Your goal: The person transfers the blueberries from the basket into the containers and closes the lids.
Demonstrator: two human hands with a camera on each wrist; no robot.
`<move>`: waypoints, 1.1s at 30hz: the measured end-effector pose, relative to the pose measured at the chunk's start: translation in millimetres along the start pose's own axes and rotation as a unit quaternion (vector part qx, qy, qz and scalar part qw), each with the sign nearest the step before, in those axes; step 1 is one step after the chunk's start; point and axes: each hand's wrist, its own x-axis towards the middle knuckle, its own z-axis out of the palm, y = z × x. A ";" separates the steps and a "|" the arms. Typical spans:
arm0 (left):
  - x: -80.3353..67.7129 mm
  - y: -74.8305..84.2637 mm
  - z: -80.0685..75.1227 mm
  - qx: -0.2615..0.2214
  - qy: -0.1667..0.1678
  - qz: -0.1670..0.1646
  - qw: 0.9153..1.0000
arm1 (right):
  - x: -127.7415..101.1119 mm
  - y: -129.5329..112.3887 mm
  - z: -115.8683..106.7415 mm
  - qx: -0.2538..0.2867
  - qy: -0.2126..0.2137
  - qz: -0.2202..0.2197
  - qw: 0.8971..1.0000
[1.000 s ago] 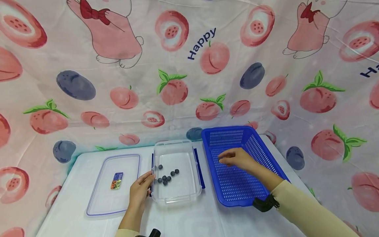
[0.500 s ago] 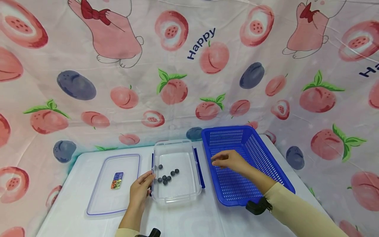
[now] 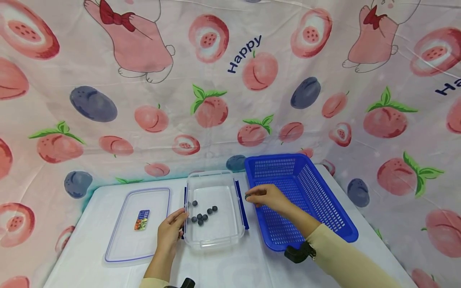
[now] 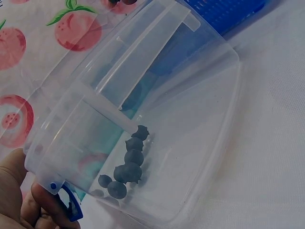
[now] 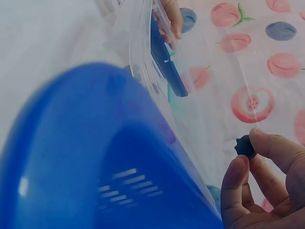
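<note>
The right hand (image 3: 268, 198) pinches one dark blueberry (image 5: 245, 146) between thumb and forefinger, the fingers (image 5: 274, 145) clamped on it, and holds it above the gap between the blue basket (image 3: 324, 208) and the clear plastic container (image 3: 230, 236), right at the container's right-hand wall. The left hand (image 3: 171, 234) rests against the container's left wall, its fingers curled round the blue clip (image 4: 71, 207) there and steadying the box on the white tabletop (image 3: 90, 264).

Inside the container lie seven or so blueberries (image 3: 201, 216), gathered loosely toward its left half; the left wrist view shows them bunched near the wall by the held clip. The basket to the right of the container shows no berries on the part of its floor that can be seen. The container's lid (image 3: 119, 248) lies flat to the left of the container, off it, with a small coloured label in its middle.

Judging from this, the moving of berries from basket to container looks nearly finished: the pinched berry is not yet in the container, and the lid is not yet on.
</note>
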 end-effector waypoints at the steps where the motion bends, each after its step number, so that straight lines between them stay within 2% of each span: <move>1: 0.0 0.2 -0.2 0.000 -0.001 -0.001 1.000 | 0.7 -0.1 1.5 0.004 -0.001 0.000 1.000; 20: 0.2 0.5 -1.0 0.000 0.000 -0.005 1.000 | 11.7 -8.4 35.9 0.046 -0.017 -0.006 0.999; 33: 1.2 0.2 1.2 0.001 0.006 -0.003 1.000 | 18.2 -16.3 59.1 0.057 -0.030 -0.014 0.998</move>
